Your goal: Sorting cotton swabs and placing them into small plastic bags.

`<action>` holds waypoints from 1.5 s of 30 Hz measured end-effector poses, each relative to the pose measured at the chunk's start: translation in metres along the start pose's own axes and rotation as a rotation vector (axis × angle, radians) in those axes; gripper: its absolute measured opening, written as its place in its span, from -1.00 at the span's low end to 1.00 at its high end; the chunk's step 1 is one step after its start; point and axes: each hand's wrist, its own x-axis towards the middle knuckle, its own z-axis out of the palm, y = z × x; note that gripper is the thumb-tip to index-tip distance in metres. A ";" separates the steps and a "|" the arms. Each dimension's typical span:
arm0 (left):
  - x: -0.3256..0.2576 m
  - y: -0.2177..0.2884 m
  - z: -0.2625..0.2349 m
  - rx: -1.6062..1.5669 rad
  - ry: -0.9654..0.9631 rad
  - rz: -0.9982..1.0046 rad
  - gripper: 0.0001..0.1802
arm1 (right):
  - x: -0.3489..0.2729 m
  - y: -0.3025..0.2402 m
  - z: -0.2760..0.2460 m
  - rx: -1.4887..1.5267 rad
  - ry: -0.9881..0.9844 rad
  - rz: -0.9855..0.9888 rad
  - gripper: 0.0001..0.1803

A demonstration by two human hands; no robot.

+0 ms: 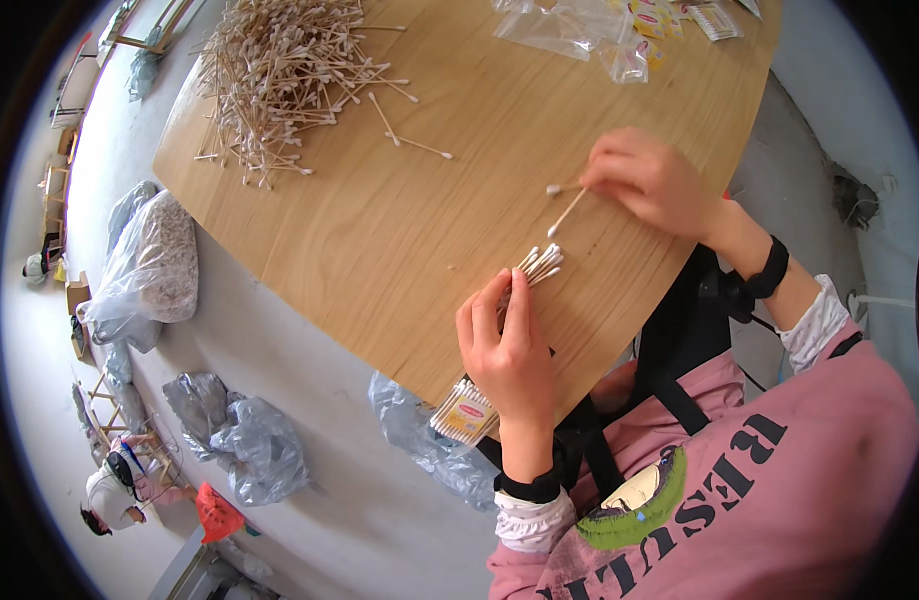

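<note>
My left hand grips a bundle of wooden cotton swabs in a small clear packet, its lower end sticking out past the edge of the wooden table. My right hand pinches two loose cotton swabs just above the bundle's white tips. A big loose pile of cotton swabs lies at the far left of the table, with a few stray swabs beside it.
Clear small plastic bags and labelled packets lie at the table's far right. On the grey floor sit a large clear bag of swabs and crumpled plastic bags. Another person sits at lower left.
</note>
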 end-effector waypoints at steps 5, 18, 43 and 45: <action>-0.001 0.005 0.005 0.003 -0.040 0.015 -0.68 | 0.025 -0.011 0.019 0.032 0.034 -0.016 -0.94; 0.005 0.007 -0.001 -0.020 -0.002 -0.036 -0.56 | 0.175 -0.019 0.088 -0.147 0.292 0.192 -0.65; -0.003 0.008 0.009 0.282 -0.330 -0.002 -0.25 | 0.022 -0.014 0.004 0.094 -0.263 -0.187 -0.84; -0.008 0.011 0.011 0.355 -0.342 -0.024 -0.22 | 0.015 -0.012 0.005 0.058 -0.237 -0.194 -0.86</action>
